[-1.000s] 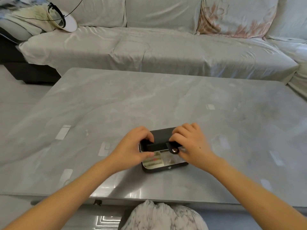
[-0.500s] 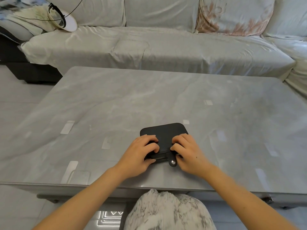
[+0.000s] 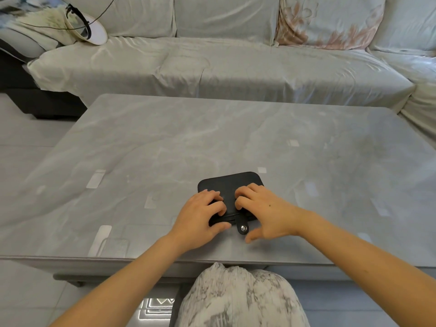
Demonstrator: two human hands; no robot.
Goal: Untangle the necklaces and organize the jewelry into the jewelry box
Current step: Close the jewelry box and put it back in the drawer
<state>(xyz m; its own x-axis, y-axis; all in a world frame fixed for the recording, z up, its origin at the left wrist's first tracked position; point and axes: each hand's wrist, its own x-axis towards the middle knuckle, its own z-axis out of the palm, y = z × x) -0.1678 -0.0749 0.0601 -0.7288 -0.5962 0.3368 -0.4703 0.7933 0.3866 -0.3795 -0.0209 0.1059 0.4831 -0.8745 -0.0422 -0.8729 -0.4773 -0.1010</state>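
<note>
The black jewelry box [image 3: 232,182] lies closed on the grey marble table [image 3: 165,142], near its front edge. Its strap with a metal snap [image 3: 243,228] hangs over the front side. My left hand [image 3: 200,218] grips the box's front left part, fingers curled on the lid and thumb against the front edge. My right hand [image 3: 266,211] rests bent fingertips on the lid's right part, its thumb spread away over the table. No necklaces or other jewelry are visible.
A light sofa [image 3: 224,67] runs behind the table, with a patterned cushion [image 3: 330,22] and a white cap with a cable [image 3: 87,29] at its left end. My lap in patterned cloth [image 3: 238,296] is below the table's front edge.
The box was open with its lid being folded down a second ago; the lid is now closed. My right thumb has come off the front edge and spread outward.
</note>
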